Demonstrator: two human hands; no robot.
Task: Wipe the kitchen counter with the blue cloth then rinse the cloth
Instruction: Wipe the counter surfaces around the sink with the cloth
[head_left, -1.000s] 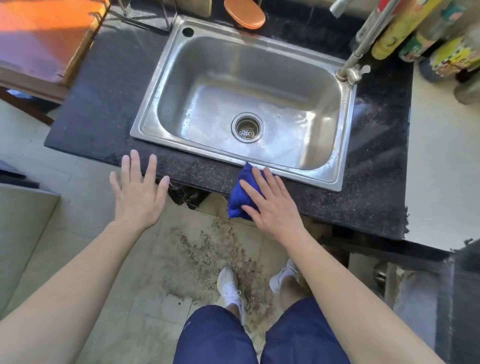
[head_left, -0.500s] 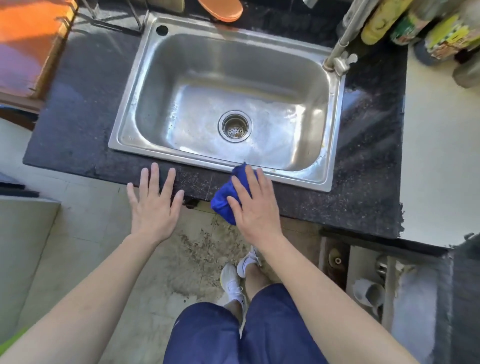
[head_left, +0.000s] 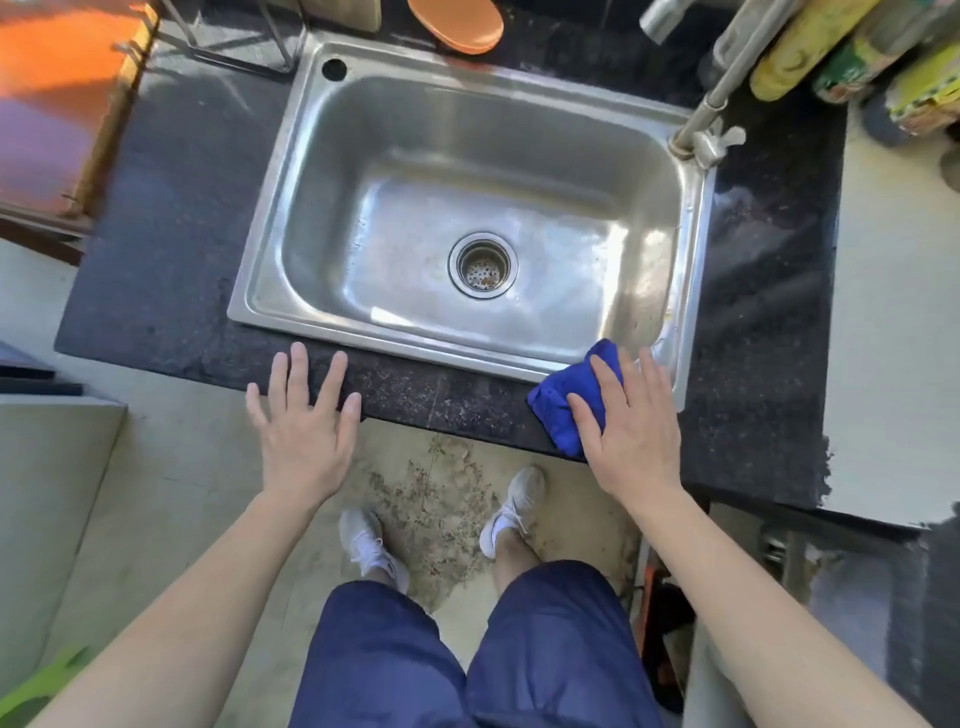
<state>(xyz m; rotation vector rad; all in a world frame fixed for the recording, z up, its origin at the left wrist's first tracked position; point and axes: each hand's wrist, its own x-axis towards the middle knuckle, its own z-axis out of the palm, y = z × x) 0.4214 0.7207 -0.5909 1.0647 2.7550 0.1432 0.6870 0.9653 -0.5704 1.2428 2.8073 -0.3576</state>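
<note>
The blue cloth (head_left: 563, 402) lies bunched on the front strip of the dark speckled counter (head_left: 171, 249), at the sink's near right corner. My right hand (head_left: 628, 423) presses flat on it with straight fingers, covering its right half. My left hand (head_left: 304, 421) is spread flat, its fingertips over the counter's front edge, left of the cloth and holding nothing. The steel sink (head_left: 270, 218) is sunk into the counter, with a drain (head_left: 483, 265) in its middle. The tap (head_left: 711, 124) rises from the sink's far right corner.
An orange dish (head_left: 457, 23) sits behind the sink. Bottles and packets (head_left: 852, 47) crowd the far right corner. A pale worktop (head_left: 893, 332) adjoins the counter on the right, a wire rack (head_left: 228, 47) stands far left. My feet stand on a dirty floor patch (head_left: 436, 499).
My right hand has slid the cloth to the right along the counter's front strip, from the sink's middle to its near right corner. My left hand has stayed flat at the counter's edge.
</note>
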